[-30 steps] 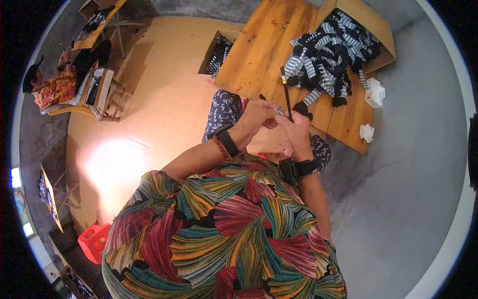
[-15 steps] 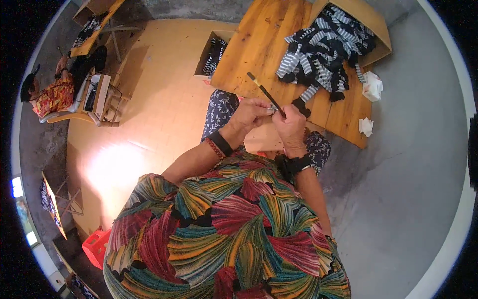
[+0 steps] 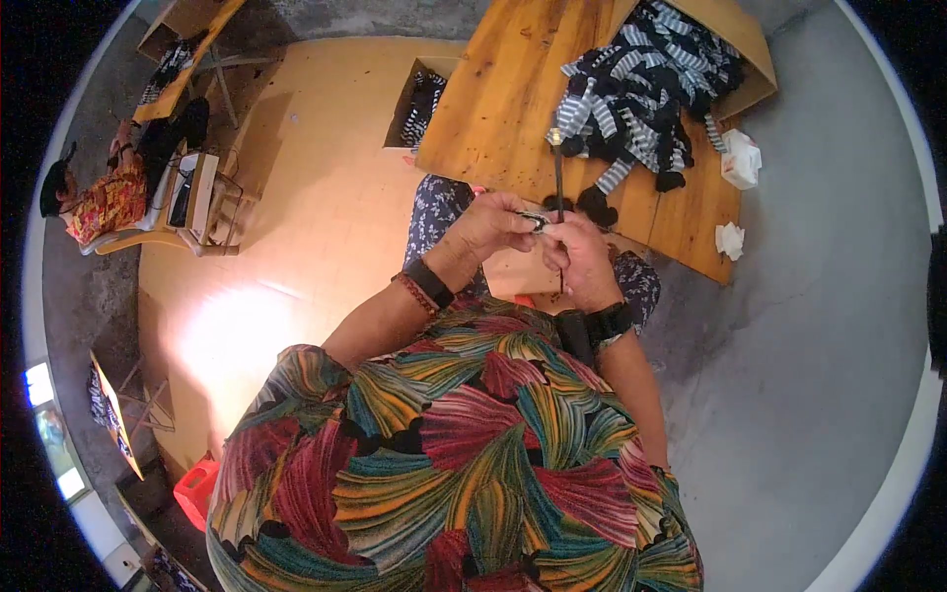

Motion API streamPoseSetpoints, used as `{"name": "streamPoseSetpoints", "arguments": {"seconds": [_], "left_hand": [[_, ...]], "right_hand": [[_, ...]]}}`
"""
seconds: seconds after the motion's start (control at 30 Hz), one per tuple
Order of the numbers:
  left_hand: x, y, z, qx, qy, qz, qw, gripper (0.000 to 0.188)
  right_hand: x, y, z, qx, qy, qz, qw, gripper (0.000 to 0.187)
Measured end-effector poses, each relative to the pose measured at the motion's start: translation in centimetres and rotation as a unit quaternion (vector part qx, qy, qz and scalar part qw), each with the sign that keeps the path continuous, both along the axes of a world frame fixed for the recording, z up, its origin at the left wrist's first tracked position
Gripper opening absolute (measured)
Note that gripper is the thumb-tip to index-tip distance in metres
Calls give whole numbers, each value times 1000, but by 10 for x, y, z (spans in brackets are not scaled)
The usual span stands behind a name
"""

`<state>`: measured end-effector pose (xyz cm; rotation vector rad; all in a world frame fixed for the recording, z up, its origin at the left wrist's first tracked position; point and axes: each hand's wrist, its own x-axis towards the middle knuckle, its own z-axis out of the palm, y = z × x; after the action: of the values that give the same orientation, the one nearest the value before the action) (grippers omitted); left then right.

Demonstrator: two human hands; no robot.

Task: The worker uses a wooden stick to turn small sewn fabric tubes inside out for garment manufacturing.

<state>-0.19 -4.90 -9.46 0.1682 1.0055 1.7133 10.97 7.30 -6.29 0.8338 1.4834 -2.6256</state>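
In front of my lap, my left hand (image 3: 493, 226) is closed, its thumb and fingers pinching a small black-and-white fabric piece (image 3: 537, 222). My right hand (image 3: 584, 264) is closed beside it, with its fingertips touching the same piece. A thin dark rod with a brass-coloured tip (image 3: 558, 176) runs through the right hand's grip and points away from me. Past the hands, a heap of black and grey-striped fabric pieces (image 3: 631, 118) spills over the table. Some black tufted ends hang near the table edge, close to my right hand.
The heap comes from a tipped cardboard box (image 3: 755, 69) on the wooden table (image 3: 493, 109). A white tissue pack (image 3: 740, 160) and a crumpled tissue (image 3: 729, 241) lie at its right edge. Another box (image 3: 398, 128) stands left of it. A seated person (image 3: 109, 202) works at far left.
The rod has swung from leaning left to pointing nearly straight away from me. My right hand has turned and lowered slightly, and the small fabric piece shows more between the fingers.
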Motion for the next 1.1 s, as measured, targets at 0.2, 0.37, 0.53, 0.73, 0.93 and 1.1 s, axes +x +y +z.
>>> {"name": "streamPoseSetpoints", "arguments": {"seconds": [0.2, 0.37, 0.53, 0.73, 0.93, 1.1], "left_hand": [[3, 6, -6, -83, 126, 45, 988, 5], [15, 18, -15, -130, 308, 71, 940, 13], [14, 21, 5, -101, 54, 46, 992, 14], [18, 25, 23, -125, 181, 96, 971, 13], [23, 31, 24, -13, 572, 213, 792, 14], [19, 30, 12, 15, 30, 174, 984, 7]], "right_hand": [[1, -4, 3, -90, 35, -21, 995, 10], [-1, 3, -8, -11, 5, 16, 1000, 8], [-1, 0, 10, 51, -21, 20, 998, 10], [-7, 9, 4, 263, 16, -66, 962, 10], [-22, 14, -15, 431, 69, -193, 879, 8], [-25, -5, 3, 454, 65, -172, 872, 10]]}}
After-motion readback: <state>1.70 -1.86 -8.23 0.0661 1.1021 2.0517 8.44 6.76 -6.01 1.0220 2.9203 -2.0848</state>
